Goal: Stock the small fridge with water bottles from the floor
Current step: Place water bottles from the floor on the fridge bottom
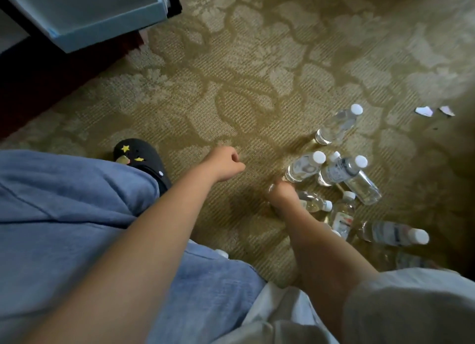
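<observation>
Your L hand (pixel 226 163) is curled into a loose fist w/ nothing in it, hovering over the carpet (pixel 231 86). Your R hand (pixel 282 196) is down at the near edge of the water bottles (pixel 334 174), fingers wrapped round 1 lying bottle (pixel 314 202). The rest of the cluster sits just beyond & right of that hand, some upright, some tipped. The fridge door (pixel 84 12) is open, well up-left of your L hand. Your black shoe (pixel 144 161) is just left of it.

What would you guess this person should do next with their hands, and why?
Probably close the right hand around the lying bottle it already reaches and lift it. The left hand is curled and holds nothing, and the fridge door stands open at upper left.
</observation>
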A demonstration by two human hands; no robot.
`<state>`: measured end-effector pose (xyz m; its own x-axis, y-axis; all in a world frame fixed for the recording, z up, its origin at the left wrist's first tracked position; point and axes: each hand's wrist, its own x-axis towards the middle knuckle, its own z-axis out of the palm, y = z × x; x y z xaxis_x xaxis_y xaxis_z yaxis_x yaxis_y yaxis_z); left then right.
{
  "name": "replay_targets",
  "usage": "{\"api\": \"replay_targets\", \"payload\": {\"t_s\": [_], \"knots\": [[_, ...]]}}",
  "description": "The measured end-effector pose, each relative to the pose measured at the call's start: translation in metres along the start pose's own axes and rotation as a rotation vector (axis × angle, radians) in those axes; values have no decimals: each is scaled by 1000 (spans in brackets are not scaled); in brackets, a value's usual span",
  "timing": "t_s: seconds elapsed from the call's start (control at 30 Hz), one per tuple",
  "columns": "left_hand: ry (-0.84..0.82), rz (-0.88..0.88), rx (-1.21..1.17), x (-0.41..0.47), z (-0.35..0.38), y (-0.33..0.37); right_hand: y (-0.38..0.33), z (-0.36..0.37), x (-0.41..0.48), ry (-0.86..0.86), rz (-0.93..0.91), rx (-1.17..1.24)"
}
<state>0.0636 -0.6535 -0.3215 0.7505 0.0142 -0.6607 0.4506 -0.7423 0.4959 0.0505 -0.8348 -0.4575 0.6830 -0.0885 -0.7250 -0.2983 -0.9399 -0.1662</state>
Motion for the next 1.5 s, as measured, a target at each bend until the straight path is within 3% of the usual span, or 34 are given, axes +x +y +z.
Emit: {"api": "replay_targets", "payload": {"t_s": [0.3,0.4,0.53,0.7,0.93,1.03,1.17,1.27,1.37,1.5], "knots": [[-38,-69,-25,14,-1,-13,5,1,21,-28,-133,-380],[-71,-90,-33,15,-3,-12,0,-12,14,-25,-202,-372],[-68,-117,-87,13,-9,-14,-26,-34,4,-55,-279,-106],[18,-182,-158,6,-14,-21,-78,-54,-13,78,-362,365],[155,-398,-542,-1,-31,-28,-143,-75,-35,221,-232,1112],[161,-455,-779,-4,-39,-22,-154,-79,-45,151,-182,1444],[244,-366,-1142,-5,-41,-16,-150,-77,-60,-143,-184,1875],[399,-262,-1348,-3,-40,-15,-141,-68,-65,-297,-200,1955],[518,-182,-1508,-1,-40,-16,-133,-60,-66,-390,-165,1887],[597,-194,-1417,-2,-34,-16,-116,-54,-64,-451,-183,1592]]}}
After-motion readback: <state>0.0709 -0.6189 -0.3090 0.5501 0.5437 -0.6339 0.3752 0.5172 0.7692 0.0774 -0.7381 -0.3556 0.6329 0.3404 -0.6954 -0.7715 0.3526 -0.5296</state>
